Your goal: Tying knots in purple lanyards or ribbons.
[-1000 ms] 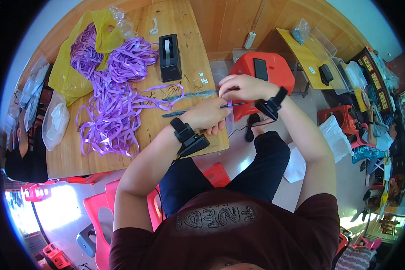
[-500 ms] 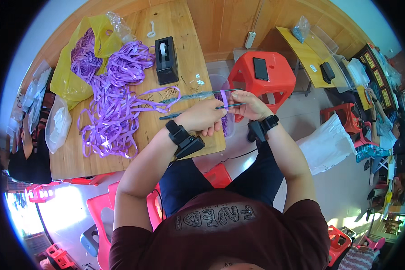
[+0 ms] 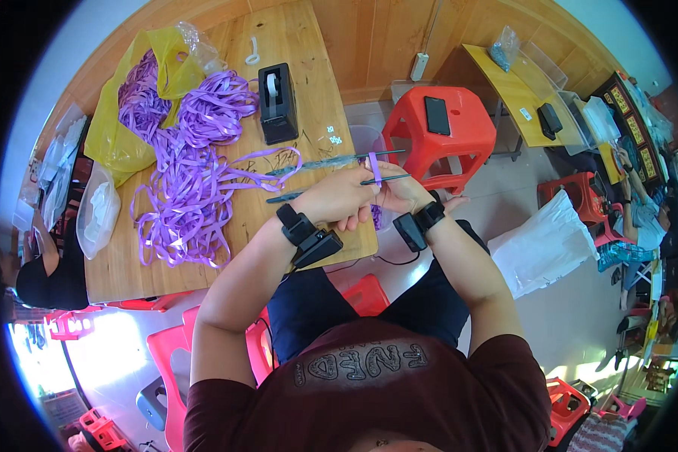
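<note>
At table [image 3: 203,260] front edge, left hand [image 3: 339,202] and right hand [image 3: 403,197] both pinch thin dark sticks [image 3: 331,188] wrapped by purple ribbon [image 3: 374,169]; ribbon pile [image 3: 188,188] at 9 o'clock.

1 tape dispenser [image 3: 277,104], 1 yellow bag [image 3: 132,113], 2 red stools [image 3: 446,128], 1 phone [image 3: 437,115], 2 hands [image 3: 369,200]
</note>
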The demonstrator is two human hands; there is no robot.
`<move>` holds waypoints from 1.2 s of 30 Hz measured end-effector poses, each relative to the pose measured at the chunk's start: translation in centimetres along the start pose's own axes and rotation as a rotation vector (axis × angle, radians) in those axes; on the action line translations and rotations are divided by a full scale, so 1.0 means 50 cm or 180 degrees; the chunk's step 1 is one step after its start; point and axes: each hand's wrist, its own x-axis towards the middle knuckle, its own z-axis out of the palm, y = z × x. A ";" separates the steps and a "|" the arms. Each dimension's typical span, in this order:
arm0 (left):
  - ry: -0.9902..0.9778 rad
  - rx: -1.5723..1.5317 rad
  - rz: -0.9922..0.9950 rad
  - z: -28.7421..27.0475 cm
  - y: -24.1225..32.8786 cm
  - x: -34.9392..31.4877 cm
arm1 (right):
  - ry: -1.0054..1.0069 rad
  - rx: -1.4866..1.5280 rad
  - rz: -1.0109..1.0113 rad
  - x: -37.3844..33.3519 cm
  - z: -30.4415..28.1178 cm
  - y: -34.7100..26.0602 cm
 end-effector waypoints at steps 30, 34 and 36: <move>0.0125 0.0016 -0.0051 0.008 0.004 -0.008 | 0.1644 -0.3526 -0.1585 -0.107 0.101 -0.090; 0.0116 0.0140 -0.0016 0.001 -0.004 -0.001 | 0.1921 -0.5056 -0.1800 -0.084 0.180 -0.081; 0.0088 0.0134 -0.0041 0.003 0.007 -0.004 | 0.2024 -0.5293 -0.1953 -0.068 0.178 -0.069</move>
